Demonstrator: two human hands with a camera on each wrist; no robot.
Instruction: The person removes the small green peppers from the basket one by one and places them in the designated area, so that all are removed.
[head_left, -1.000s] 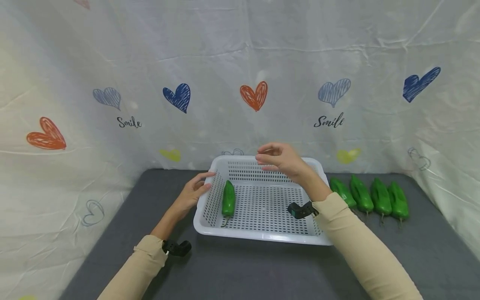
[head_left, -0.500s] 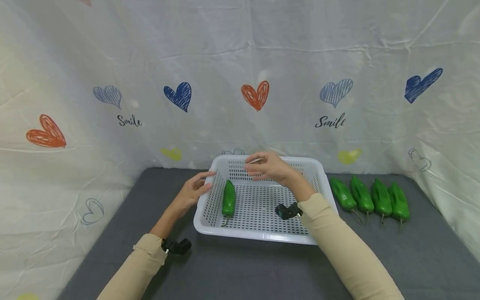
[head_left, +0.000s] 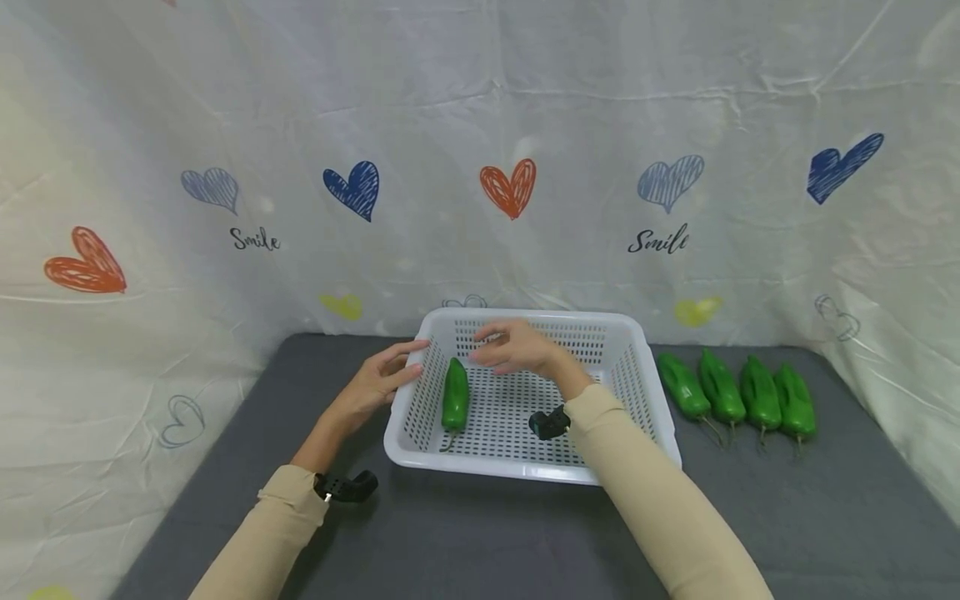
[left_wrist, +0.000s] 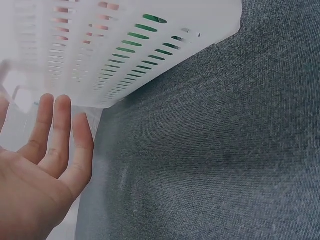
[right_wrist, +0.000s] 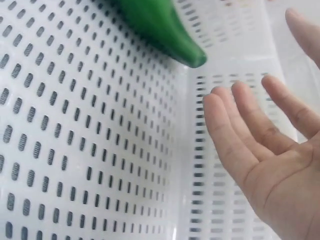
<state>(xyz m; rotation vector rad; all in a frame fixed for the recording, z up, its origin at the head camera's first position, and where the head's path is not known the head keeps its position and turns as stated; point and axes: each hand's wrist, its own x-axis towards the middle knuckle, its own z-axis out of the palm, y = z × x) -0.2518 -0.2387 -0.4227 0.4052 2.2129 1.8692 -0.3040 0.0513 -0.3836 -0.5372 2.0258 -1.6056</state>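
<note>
A green pepper [head_left: 454, 395] lies along the left side of the white perforated plastic basket [head_left: 525, 473], stem toward the front. My right hand [head_left: 512, 348] hovers over the basket just right of this pepper, holding nothing. In the right wrist view its fingers [right_wrist: 250, 127] are loosely bent, apart from the pepper's tip [right_wrist: 187, 52]. At the basket's left rim is my left hand [head_left: 375, 383], its upper fingertips at the edge. The left wrist view shows several of its fingers [left_wrist: 59, 135] relaxed beside the basket's outer wall [left_wrist: 115, 55].
Several green peppers [head_left: 761, 396] lie in a row on the dark grey cloth-covered table [head_left: 480, 542], right of the basket. Behind hangs a white sheet [head_left: 420, 92] printed with hearts. A black wrist camera [head_left: 348, 487] sits on the left wrist.
My right hand has moved left and lower across the basket, toward the pepper inside. My left hand stays at the left rim, and the basket and peppers keep their places.
</note>
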